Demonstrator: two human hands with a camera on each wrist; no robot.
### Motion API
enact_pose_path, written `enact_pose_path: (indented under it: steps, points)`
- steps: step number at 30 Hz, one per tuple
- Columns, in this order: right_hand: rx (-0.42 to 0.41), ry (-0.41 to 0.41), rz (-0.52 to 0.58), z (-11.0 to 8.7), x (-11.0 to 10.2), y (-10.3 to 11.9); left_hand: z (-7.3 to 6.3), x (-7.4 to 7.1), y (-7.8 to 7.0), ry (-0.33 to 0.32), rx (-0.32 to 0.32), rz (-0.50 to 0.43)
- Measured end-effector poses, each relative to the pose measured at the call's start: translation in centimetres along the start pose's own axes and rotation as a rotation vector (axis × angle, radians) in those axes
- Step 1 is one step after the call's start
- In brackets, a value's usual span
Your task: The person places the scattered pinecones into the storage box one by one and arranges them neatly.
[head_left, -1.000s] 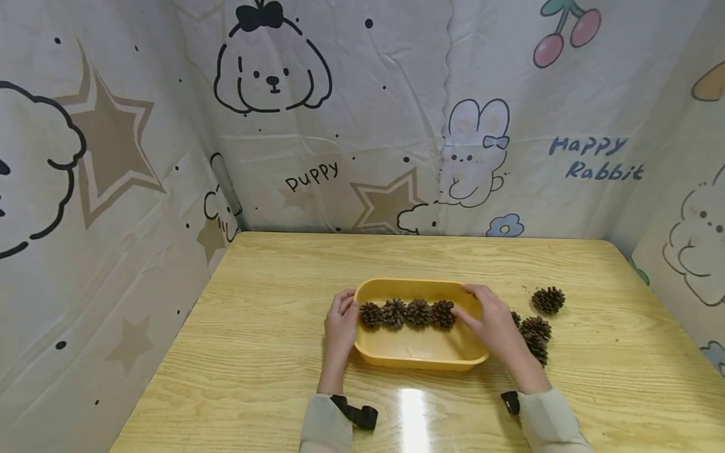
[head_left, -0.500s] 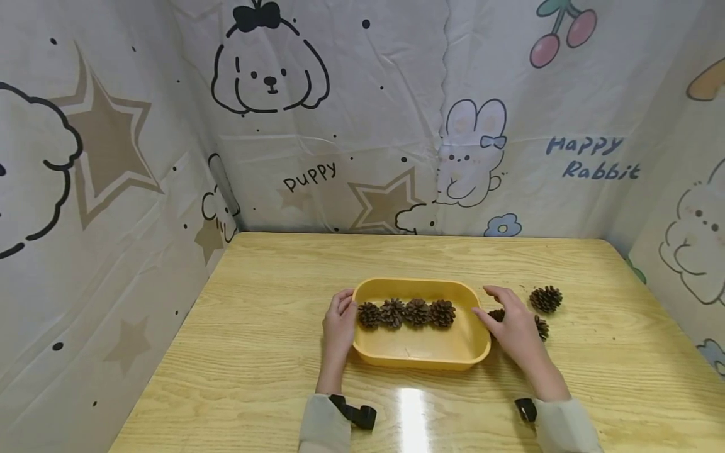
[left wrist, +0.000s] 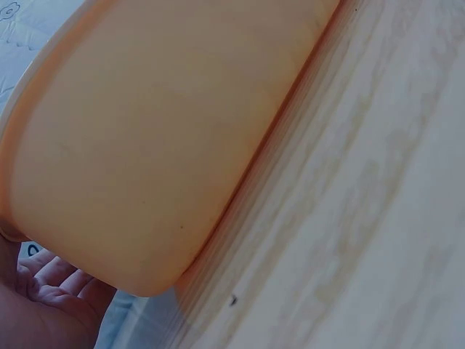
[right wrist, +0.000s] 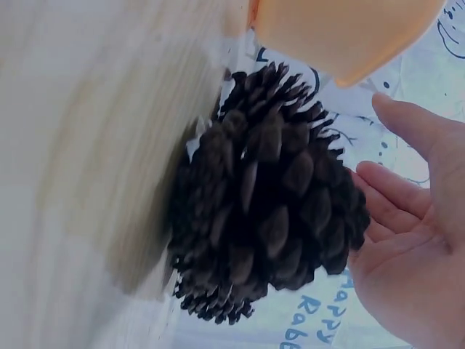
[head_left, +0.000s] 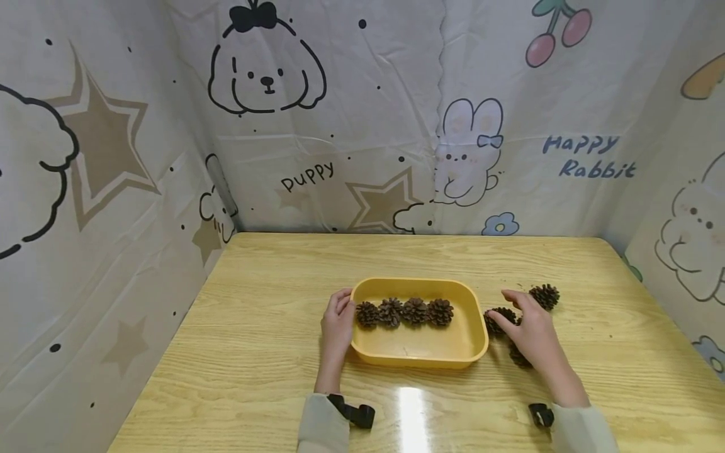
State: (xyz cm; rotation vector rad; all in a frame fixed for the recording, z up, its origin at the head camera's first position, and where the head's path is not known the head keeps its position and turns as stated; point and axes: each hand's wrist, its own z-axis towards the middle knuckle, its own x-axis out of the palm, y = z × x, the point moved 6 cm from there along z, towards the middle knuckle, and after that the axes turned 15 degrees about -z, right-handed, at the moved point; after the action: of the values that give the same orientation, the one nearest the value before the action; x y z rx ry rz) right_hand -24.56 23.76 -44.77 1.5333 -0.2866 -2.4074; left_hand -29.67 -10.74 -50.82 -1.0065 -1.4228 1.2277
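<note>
A yellow plastic tub [head_left: 419,346] stands on the table, with several brown pine cones [head_left: 415,311] in a row along its middle. My left hand [head_left: 337,324] grips the tub's left end, thumb at the rim; in the left wrist view, fingers [left wrist: 65,280] show beyond the tub's end. My right hand [head_left: 535,330] is just right of the tub, thumb and fingers spread over loose pine cones [head_left: 498,319], holding none. From the right wrist, a large pine cone [right wrist: 272,196] appears close beside the palm [right wrist: 414,254], others partly hidden behind it.
Another pine cone [head_left: 546,297] lies farther back, beyond the right hand's fingers. Printed cloth walls [head_left: 340,157] enclose the wooden table [head_left: 272,327] at the back and sides. Small dark crumbs lie near the loose cones.
My right hand has left the tub's right end and moved right, over the loose pine cones, its fingers spread. The left hand stays at the tub.
</note>
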Motion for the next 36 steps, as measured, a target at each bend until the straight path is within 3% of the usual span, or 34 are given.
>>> enact_pose_path:
  steps: [18,36]
  points:
    - [0.023,0.209,-0.090,-0.2,0.7,-1.1,0.2,0.0,0.0,-0.001,0.019,-0.006]
    - [0.005,0.192,-0.103,-0.3,0.7,-1.1,0.1,0.0,0.1,-0.009,0.014,-0.017]
